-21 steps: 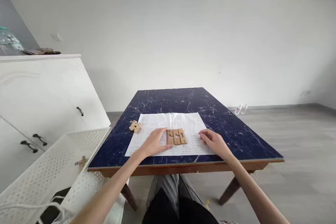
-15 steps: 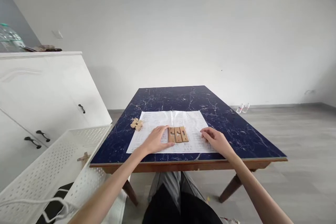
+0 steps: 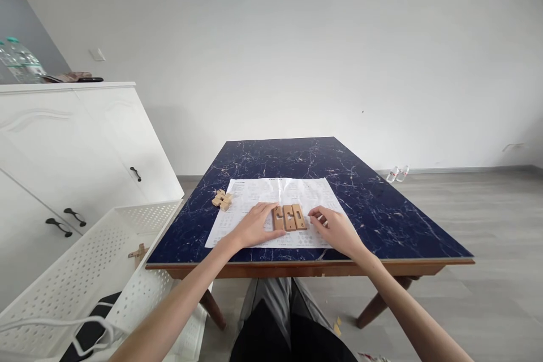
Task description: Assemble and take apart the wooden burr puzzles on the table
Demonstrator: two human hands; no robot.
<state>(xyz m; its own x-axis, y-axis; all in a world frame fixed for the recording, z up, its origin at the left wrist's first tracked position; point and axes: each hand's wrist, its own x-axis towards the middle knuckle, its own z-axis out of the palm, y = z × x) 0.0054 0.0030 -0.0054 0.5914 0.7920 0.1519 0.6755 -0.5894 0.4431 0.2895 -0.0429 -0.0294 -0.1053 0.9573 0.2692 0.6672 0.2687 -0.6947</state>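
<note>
Three slotted tan wooden slabs [image 3: 290,225] lie abreast, half-spread left hand [image 3: 256,226] apparently touching one; empty, loosely curled right hand [image 3: 337,230] draws nearer.

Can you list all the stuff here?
table: one, blue, middle
paper: one, white, on table
wooden tiles: three, brown, on paper
block cluster: one, tan, paper's left edge
basket: one, white, lower left
wooden cross: one, brown, in basket
cable: count unclear, white, lower left
cabinet: one, white, left
handles: three, black, on cabinet
capped bottles: two, clear, on cabinet
small bottles: two, clear, by wall
legs: two, grey trousers, below table
left hand: one, bare, at leftmost tile
right hand: one, bare, right of tiles
</note>
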